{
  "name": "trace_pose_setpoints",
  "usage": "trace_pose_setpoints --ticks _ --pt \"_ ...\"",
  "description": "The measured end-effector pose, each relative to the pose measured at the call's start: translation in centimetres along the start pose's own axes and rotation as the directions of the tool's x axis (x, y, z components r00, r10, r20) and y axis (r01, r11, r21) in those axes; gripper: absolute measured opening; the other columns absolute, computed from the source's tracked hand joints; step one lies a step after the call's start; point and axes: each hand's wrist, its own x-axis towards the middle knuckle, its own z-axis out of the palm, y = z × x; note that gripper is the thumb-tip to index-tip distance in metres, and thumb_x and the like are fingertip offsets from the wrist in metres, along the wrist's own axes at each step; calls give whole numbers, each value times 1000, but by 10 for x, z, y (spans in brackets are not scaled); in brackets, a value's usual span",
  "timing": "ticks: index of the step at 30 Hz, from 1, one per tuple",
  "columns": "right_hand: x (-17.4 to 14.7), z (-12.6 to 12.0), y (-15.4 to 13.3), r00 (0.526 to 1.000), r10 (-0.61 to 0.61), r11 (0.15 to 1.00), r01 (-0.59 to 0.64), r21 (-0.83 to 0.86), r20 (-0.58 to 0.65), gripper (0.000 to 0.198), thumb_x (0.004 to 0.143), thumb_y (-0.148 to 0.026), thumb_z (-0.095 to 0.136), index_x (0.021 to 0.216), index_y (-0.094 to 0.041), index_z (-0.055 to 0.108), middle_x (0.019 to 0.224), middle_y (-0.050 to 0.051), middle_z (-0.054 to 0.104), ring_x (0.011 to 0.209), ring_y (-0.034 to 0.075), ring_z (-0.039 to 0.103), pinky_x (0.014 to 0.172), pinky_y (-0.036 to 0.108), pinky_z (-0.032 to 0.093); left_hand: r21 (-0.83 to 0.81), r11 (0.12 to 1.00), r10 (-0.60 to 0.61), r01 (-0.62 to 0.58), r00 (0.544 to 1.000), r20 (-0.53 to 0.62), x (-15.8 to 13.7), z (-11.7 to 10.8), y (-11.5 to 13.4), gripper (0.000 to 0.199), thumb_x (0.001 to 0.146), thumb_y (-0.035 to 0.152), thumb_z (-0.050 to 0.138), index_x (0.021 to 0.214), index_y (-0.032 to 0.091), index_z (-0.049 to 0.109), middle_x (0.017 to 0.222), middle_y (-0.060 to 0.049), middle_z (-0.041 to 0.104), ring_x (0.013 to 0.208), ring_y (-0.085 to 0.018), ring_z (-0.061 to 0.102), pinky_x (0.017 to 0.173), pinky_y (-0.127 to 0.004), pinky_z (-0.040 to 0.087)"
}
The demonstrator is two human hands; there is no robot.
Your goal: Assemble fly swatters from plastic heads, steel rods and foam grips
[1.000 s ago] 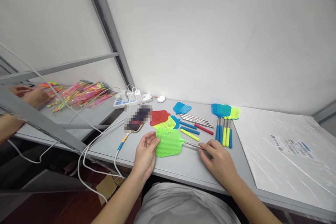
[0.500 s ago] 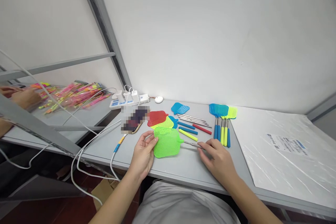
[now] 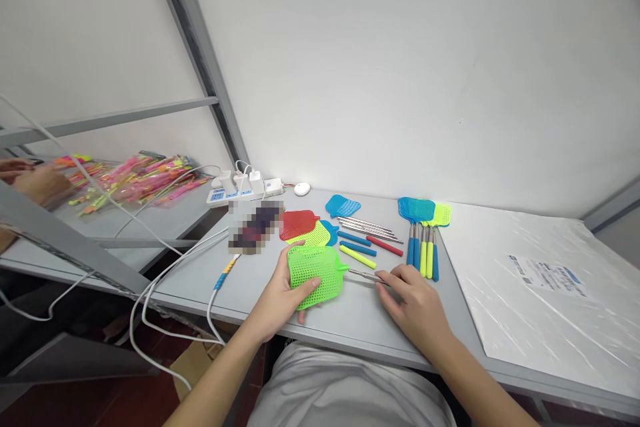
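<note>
At the far left, a co-worker's hands (image 3: 43, 185) are over a neighbouring table; what they hold is too blurred to tell. Beside them lies a heap of pink, yellow and orange pieces in clear bags (image 3: 145, 180). A slanting grey metal post (image 3: 193, 40) rises next, with white cables looping in front of its lower frame. On the person's own grey table (image 3: 350, 321) sit a white power strip (image 3: 216, 196) full of plugs, a dark object (image 3: 257, 227) masked by pixels, and, near the wall, a white oval device (image 3: 302, 189).

The person's left hand (image 3: 281, 293) grips a bright green mesh swatter head (image 3: 320, 273) by its left side, thumb on top and fingers underneath. The head is held over the table's front part. Behind it, red (image 3: 299, 224), yellow (image 3: 315, 235) and blue (image 3: 331, 232) heads overlap, with another blue head (image 3: 343, 206) farther back.

A thin metal rod (image 3: 361, 273) runs rightward from the green head's neck into the right hand (image 3: 415, 303), whose fingers are closed around it. Behind this rod lie loose metal rods (image 3: 371, 229) and blue (image 3: 355, 238), yellow (image 3: 358, 257) and red (image 3: 385, 245) handle tubes. Farther right, complete swatters (image 3: 423, 260) with blue and yellow handles lie side by side, next to a white plastic-wrapped panel (image 3: 530, 233) bearing a label.
</note>
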Motion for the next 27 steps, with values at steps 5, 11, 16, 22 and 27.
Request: trace_pose_setpoints --ticks 5,11,16,22,27 --pt "0 0 -4 1000 23 998 -24 54 14 22 93 -27 51 106 -23 69 84 6 59 75 17 56 64 28 44 -22 1000 13 -15 996 -85 1 1 0 71 72 30 78 134 36 45 131 -7 58 93 -20 67 57 -19 52" --pt "2 -1 -4 998 60 994 -59 86 -4 23 94 -29 51 105 -23 70 83 6 60 77 18 57 65 29 46 26 999 -34 39 981 -190 2 2 -2 64 70 38 78 128 30 54 130 -9 60 90 -21 67 51 -17 48" --pt "1 -2 -5 999 45 994 -45 99 -2 23 94 -28 50 105 -22 69 84 6 60 76 17 56 64 29 45 90 995 -21 39 981 -194 2 0 -2 62 71 42 76 127 31 56 126 -7 63 88 -21 67 50 -16 46" --pt "1 0 -3 1000 0 998 0 63 7 22 93 -26 52 106 -23 69 84 6 58 75 17 54 64 28 44 95 995 -8 22 989 -145 2 0 -2 62 73 42 74 130 30 54 127 -10 61 98 -25 65 63 -25 54" --pt "0 -1 -1 999 -50 999 50 22 8 21 94 -25 51 107 -22 67 83 5 58 74 16 53 64 28 42 58 998 37 -31 993 -115 2 2 0 60 74 37 75 130 28 54 125 -10 62 97 -25 66 69 -28 56"
